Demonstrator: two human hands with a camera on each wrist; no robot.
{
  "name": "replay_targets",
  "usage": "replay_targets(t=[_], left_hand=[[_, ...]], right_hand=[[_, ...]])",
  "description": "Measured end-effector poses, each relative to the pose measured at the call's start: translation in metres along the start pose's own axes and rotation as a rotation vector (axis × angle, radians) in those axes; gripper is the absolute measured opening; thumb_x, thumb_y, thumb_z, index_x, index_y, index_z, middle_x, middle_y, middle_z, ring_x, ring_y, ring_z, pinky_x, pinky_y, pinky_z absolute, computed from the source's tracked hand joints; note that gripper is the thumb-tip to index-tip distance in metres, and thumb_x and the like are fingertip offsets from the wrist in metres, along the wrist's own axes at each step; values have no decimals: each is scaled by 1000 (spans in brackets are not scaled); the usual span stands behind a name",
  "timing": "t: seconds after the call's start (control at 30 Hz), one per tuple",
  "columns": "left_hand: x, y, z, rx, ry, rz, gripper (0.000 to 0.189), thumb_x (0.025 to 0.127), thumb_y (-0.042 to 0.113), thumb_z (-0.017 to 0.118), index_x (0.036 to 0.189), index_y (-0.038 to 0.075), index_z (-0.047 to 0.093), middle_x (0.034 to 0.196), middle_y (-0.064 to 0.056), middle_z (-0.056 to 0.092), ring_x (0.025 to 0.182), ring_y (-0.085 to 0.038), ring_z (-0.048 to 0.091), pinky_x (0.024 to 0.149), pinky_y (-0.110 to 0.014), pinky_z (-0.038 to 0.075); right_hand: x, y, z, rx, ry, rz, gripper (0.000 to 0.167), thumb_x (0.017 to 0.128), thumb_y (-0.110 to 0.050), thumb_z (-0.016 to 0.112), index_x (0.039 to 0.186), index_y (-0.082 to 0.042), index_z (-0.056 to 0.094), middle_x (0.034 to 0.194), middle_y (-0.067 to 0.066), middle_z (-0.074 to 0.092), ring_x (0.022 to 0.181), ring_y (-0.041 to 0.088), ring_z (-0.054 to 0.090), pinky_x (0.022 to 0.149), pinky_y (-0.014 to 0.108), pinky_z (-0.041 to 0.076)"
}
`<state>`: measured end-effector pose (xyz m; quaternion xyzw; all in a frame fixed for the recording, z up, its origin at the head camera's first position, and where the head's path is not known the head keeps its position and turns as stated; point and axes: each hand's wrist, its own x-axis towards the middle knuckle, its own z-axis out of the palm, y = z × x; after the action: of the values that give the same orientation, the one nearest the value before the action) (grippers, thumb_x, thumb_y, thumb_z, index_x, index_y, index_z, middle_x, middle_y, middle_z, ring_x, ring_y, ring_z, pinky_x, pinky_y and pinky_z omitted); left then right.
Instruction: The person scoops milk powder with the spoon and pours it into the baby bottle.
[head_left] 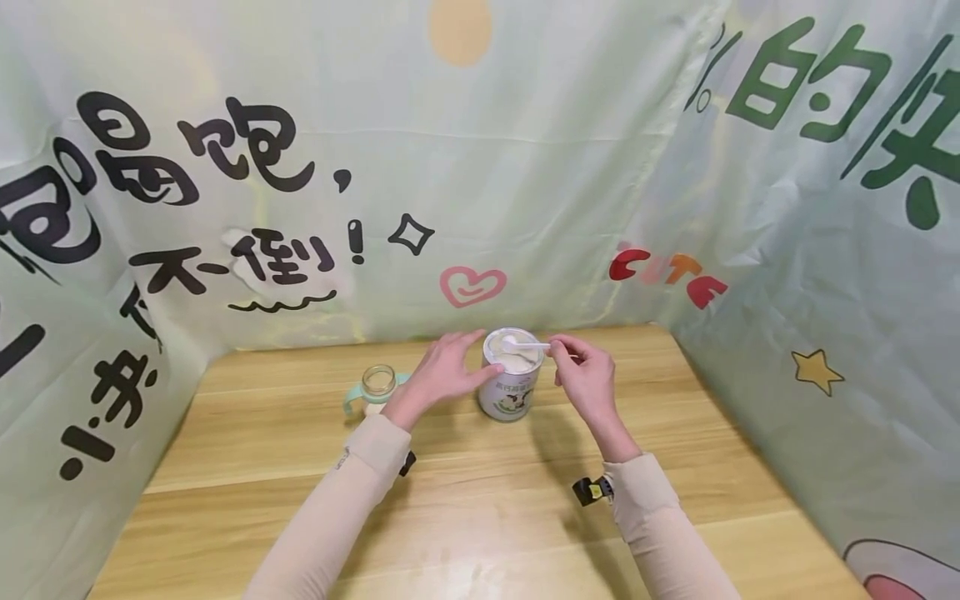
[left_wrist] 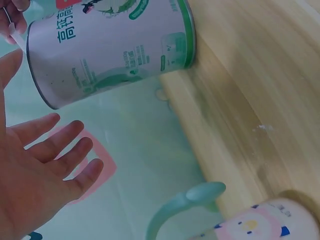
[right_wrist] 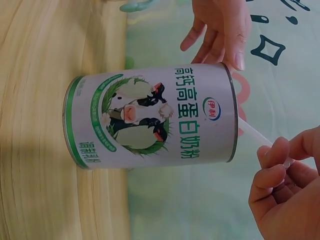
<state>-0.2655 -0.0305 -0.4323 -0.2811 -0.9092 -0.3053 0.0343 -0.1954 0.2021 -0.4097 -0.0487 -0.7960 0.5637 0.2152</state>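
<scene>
A white and green milk powder can (head_left: 504, 398) stands upright on the table, its top off and pale powder (head_left: 517, 362) showing inside. My right hand (head_left: 588, 375) pinches the handle of a white scoop (head_left: 534, 345) between thumb and fingers. The scoop's bowl lies over the powder, inside the rim. My left hand (head_left: 447, 367) is beside the can with fingers spread and thumb tip right at the rim. In the left wrist view its fingers (left_wrist: 75, 145) are extended and hold nothing. A cow picture (right_wrist: 137, 117) faces the right wrist camera.
Left of the can stands an uncapped baby bottle (head_left: 378, 381) with a mint-green handle (left_wrist: 185, 202), partly hidden by my left forearm. Printed fabric (head_left: 525, 208) walls the wooden table (head_left: 480, 508) at the back and both sides.
</scene>
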Motion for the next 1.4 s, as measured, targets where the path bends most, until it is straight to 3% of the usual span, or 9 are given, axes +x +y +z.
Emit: replay_targets(t=[0.33,0.5,0.77,0.97,1.4], left_hand=[[3,6,3,17,14,26,85,95,62,68,155,5,50,155,-18,57,145,-41,51,121,-64,38],[4,8,2,31,12,20,84,95,62,68,155,7,52,154,-17,58,144,-39,52,121,-62,39],[5,9,3,31,-9,-2,84,95,63,68,156,7,51,155,-18,57,146,-39,49,123,-61,36],[4,8,4,41,6,-1,82,94,63,69,155,9,53,153,-17,59,144,-37,52,122,-59,39],[4,7,4,25,21,8,81,94,58,72,154,7,54,152,-17,60,144,-38,52,122,-59,38]], right_hand=[[3,2,-1,-152,-45,10,28,102,-24,65,118,-6,80,105,17,79,64,13,63,53,22,51],[4,0,3,-237,-50,-29,27,101,-24,64,116,-10,82,106,13,80,72,16,62,57,23,47],[8,2,9,-316,-80,-118,28,99,-18,64,117,-6,81,101,15,79,59,13,54,50,23,42],[11,3,15,-406,-117,-192,27,98,-16,66,117,-4,81,106,16,77,61,14,52,58,26,43],[12,3,19,-464,-201,-288,24,97,-11,67,113,0,81,99,18,74,60,16,52,63,32,46]])
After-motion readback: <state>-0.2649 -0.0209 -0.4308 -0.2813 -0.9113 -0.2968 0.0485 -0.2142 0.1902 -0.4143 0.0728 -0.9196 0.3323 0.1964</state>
